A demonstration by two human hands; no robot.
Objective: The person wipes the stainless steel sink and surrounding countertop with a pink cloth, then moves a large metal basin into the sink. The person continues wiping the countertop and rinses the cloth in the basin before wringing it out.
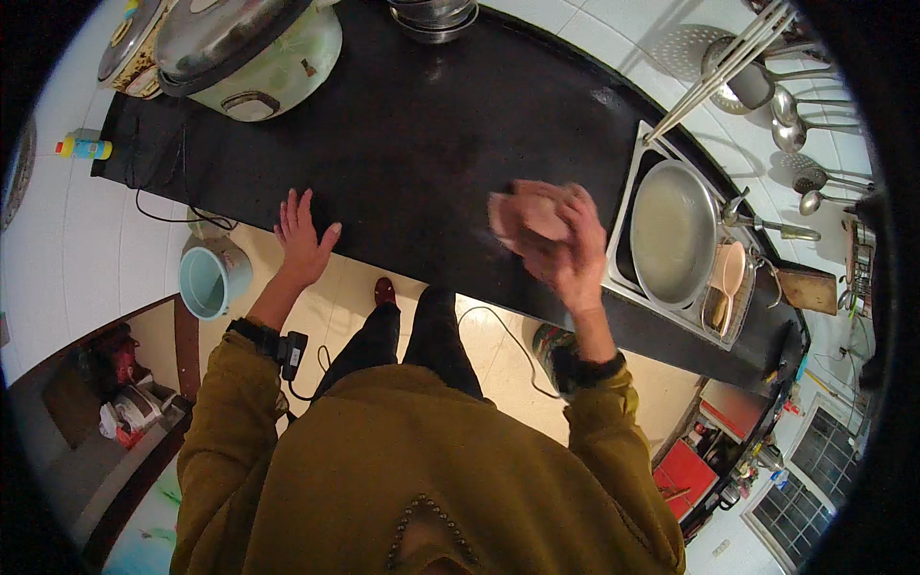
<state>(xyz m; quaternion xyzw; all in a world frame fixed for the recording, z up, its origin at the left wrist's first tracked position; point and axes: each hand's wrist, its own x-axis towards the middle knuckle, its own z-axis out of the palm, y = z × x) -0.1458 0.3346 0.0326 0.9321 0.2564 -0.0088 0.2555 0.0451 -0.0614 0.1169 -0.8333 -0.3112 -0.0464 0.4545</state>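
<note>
Under both hands runs a black countertop [412, 163]. My right hand [581, 261] is closed on a pinkish-brown cloth [517, 213], which bunches under the fingers against the counter, left of the sink. Motion smears both the cloth and the fingertips. At the counter's near edge on the left, my left hand [305, 238] holds nothing, its fingers spread and the palm turned down. Whether it presses on the edge or hovers just over it, I cannot tell.
A large rice cooker [311, 67] and stacked metal bowls [436, 19] stand at the back. Right of my hand, a metal basin [673, 233] sits in the sink beside a pink scoop [730, 268]. A light-blue bucket [203, 287] and a black cable [158, 218] are at the left.
</note>
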